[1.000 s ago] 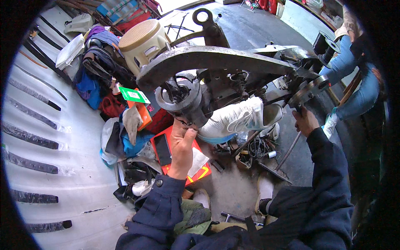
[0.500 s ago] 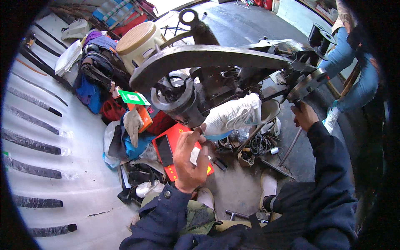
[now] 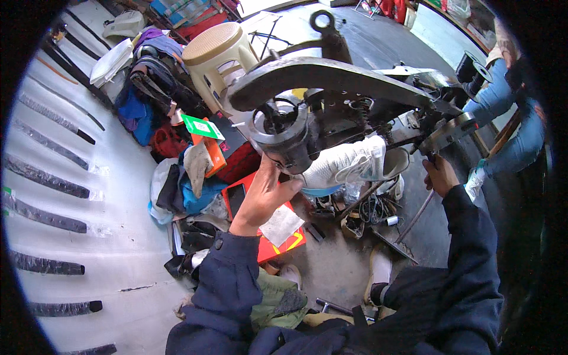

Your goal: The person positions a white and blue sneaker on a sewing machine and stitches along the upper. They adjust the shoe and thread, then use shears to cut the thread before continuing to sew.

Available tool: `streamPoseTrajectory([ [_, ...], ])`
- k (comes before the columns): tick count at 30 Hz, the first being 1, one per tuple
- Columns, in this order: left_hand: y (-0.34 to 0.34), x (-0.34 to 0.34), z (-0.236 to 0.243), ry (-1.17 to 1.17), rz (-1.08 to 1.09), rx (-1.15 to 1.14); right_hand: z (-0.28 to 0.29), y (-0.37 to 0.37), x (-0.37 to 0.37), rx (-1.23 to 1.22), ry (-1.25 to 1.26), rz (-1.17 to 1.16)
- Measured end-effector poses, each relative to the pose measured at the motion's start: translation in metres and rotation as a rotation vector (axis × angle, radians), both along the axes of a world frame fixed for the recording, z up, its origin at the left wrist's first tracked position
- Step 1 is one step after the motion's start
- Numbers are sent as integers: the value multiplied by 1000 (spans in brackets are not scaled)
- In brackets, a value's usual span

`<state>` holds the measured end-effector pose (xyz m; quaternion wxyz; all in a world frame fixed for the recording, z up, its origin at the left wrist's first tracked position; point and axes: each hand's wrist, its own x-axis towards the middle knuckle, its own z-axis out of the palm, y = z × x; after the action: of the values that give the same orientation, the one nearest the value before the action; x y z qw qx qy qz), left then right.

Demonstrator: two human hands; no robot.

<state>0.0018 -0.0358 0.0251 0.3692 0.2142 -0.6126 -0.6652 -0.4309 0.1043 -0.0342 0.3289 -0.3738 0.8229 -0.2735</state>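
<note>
Nearest, a green cloth (image 3: 277, 307) lies between the person's dark sleeves (image 3: 228, 278). Beyond it is a red box (image 3: 264, 251) with a pale sheet (image 3: 281, 226) on top. Over these, the left hand (image 3: 260, 200) reaches up, thumb toward the toe of a white shoe (image 3: 346, 164) under the round head (image 3: 279, 133) of a dark metal machine (image 3: 340, 84); the head hides the other fingers, so I cannot tell whether they grip. The right hand's (image 3: 442, 176) fingers look curled around a handle (image 3: 431, 157) below the wheel (image 3: 451, 133). The step appears to be positioning the toe at the head; the next move calls for a steady shoe and controlled wheel turning. Farther off stand a beige stool (image 3: 213, 46) and someone in jeans (image 3: 518, 139).
</note>
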Motion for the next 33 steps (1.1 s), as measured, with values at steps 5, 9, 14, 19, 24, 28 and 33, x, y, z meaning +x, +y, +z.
streamPoseTrajectory([
  [5, -4, 3, 3, -255, 88, -132, -6, 1, -3, -43, -41, -15],
  [9, -1, -6, 6, -200, 159, -248, -12, -1, -8, -38, -70, -30],
  [14, 2, -15, 9, -209, 323, -500, -13, 1, -9, -42, -45, -53],
  [19, 27, -17, 8, -301, 606, -517, -17, 1, -12, -52, -75, -54],
  [24, 57, -15, 2, -348, 717, -638, -18, 2, -13, -69, -78, -35],
  [28, 43, -14, -8, -248, 530, -425, -9, -1, -10, -30, -50, -23],
  [33, 25, -13, -20, -422, 232, -236, -2, 1, 3, -59, -141, -110],
])
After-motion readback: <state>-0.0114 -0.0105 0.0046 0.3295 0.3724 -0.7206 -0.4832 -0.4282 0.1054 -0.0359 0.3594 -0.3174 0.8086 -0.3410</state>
